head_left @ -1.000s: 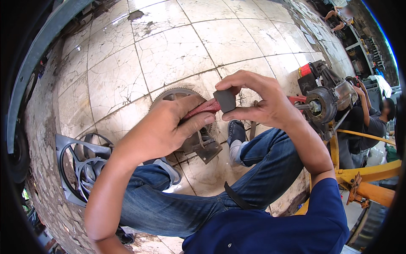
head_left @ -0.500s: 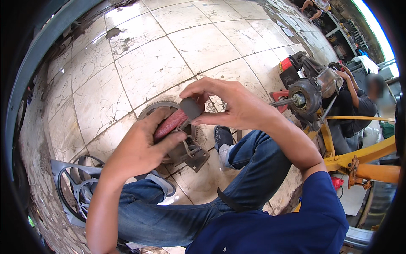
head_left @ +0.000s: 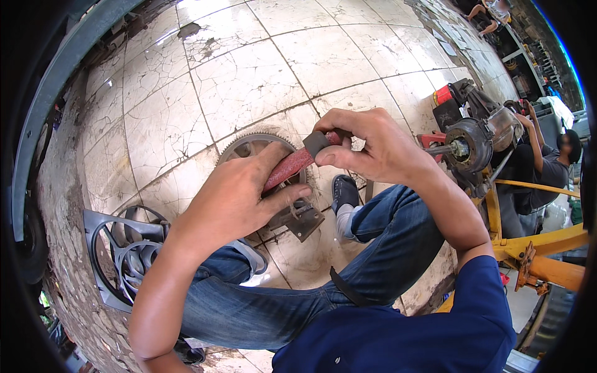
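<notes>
Left hand [head_left: 227,196] grasps red rod [head_left: 291,169]; right hand [head_left: 382,146] pinches dark band [head_left: 316,143] across it. Band could slide or twist if right pinch loosens; rod could drop if left grip slackens. Left thumb near side, fingers over; right fingers curled around rod's right end. Beyond: ring gear [head_left: 238,149], tiled floor [head_left: 242,81].

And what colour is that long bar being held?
The bar is speckled red, best seen in the head view.
</notes>
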A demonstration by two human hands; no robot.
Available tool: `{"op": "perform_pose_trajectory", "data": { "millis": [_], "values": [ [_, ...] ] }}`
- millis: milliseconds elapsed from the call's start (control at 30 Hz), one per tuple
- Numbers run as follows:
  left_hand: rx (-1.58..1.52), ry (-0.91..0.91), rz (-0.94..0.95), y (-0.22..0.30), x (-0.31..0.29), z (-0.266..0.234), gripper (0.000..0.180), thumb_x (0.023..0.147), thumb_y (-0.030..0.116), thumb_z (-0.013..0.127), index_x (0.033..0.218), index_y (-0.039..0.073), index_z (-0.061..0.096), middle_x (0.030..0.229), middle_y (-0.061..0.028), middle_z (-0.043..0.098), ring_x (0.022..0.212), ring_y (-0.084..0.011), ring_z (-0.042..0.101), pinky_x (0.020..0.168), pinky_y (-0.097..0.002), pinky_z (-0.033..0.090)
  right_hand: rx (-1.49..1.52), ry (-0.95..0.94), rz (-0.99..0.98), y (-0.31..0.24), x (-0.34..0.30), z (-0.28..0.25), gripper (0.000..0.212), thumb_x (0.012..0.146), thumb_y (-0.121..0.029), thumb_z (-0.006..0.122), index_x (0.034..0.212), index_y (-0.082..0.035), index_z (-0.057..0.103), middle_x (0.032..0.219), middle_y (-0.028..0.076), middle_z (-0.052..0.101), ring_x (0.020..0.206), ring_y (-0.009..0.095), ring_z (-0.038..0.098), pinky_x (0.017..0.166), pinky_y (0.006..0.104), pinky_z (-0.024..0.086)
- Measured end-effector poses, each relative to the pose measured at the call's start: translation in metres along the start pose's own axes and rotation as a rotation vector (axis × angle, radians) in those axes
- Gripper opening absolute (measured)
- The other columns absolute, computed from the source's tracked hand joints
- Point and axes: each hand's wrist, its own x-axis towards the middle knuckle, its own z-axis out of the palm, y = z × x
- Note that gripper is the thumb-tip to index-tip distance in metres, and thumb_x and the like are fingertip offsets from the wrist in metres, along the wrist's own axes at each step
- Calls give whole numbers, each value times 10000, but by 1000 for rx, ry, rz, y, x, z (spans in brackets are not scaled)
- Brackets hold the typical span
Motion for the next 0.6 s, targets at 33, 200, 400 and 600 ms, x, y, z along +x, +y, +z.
{"op": "perform_pose_trajectory", "data": {
  "millis": [33, 200, 400, 600],
  "values": [
    [18, 12, -7, -1, 1, 1, 314, 931, 304, 661, 998, 11, 571, 757, -233, 635, 766, -431, 640, 675, -489, 476, 48, 26, -52, 0, 0, 0, 505, 751, -158, 840, 1205, -78, 632, 897, 64, 658, 779, 164, 620, 759, 321, 528],
    [65, 46, -20, -4, 4, 3, 318, 933, 325, 651, 1012, 26, 578, 745, -225, 647, 749, -419, 652, 665, -489, 486, -7, 109, -302, 8, 4, 4, 555, 744, -157, 833, 1263, -140, 636, 1122, 81, 667, 938, 229, 658, 851, 357, 538],
    [79, 55, -94, -1, 2, -1, 311, 922, 335, 667, 924, 27, 623, 712, -217, 638, 687, -412, 642, 624, -478, 483, -53, 86, -280, 5, 3, 4, 530, 754, -128, 824, 1249, -114, 636, 1207, 67, 659, 1014, 233, 668, 883, 357, 544],
    [-96, 114, -164, -8, 1, 1, 287, 904, 314, 693, 905, 28, 667, 623, -204, 587, 581, -394, 604, 550, -442, 466, 113, 218, -331, 10, 4, -2, 366, 769, -27, 791, 1119, -35, 684, 1147, 98, 700, 1036, 211, 685, 884, 343, 564]
  ]
}}
